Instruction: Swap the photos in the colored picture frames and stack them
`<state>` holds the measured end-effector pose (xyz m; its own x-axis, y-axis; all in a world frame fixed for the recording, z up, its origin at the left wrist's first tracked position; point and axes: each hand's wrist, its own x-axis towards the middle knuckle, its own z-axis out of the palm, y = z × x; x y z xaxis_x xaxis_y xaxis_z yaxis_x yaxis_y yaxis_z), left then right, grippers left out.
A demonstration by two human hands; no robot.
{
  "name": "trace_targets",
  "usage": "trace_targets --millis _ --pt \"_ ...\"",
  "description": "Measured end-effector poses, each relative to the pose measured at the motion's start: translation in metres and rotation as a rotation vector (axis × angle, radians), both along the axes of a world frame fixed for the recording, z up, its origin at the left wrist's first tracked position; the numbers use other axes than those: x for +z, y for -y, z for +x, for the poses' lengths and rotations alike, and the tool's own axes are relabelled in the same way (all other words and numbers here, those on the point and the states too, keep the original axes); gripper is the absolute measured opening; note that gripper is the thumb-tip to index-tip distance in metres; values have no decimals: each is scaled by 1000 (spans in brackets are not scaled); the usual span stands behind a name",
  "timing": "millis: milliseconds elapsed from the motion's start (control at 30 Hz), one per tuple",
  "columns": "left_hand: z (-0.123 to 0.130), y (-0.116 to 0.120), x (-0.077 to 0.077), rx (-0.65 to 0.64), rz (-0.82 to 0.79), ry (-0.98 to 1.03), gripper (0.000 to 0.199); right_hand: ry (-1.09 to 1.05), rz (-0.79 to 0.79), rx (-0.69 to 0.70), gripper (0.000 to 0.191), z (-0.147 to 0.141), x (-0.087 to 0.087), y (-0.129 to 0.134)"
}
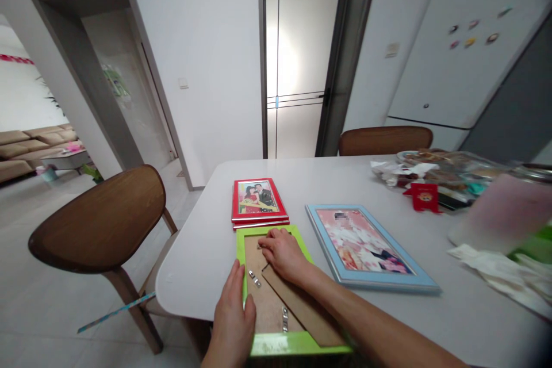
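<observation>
A lime-green photo frame (pixel 280 345) lies face down at the table's near edge, its brown backing board (pixel 263 305) showing with small metal clips and a brown support leg (pixel 302 310). My left hand (pixel 235 310) rests along the frame's left side, thumb apart from the fingers. Over the upper part of the backing is my right hand (pixel 284 256), its fingers bent together near a small metal clip at the top; whether they grip it is hidden. Just beyond the green frame sits a stack of red photo frames (pixel 235 201). To the right lies a light-blue photo frame (pixel 388 284), picture up.
On the white table's (pixel 194 264) right side are a red booklet (pixel 425 197), plastic bags, a blurred pinkish container (pixel 495 213) and white tissue (pixel 495 267). One brown chair (pixel 103 218) stands at the left, another (pixel 386 141) behind the table's far edge.
</observation>
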<state>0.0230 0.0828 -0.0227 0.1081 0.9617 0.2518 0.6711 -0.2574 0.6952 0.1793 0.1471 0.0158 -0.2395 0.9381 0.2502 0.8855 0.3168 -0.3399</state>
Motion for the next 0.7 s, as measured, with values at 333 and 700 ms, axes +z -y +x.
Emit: trace_targets --millis 333,700 --pt "1 1 -1 11 14 -4 51 -130 -271 437 22 33 15 73" --pt "0 1 -3 1 -7 42 52 -181 -177 95 45 24 8 74"
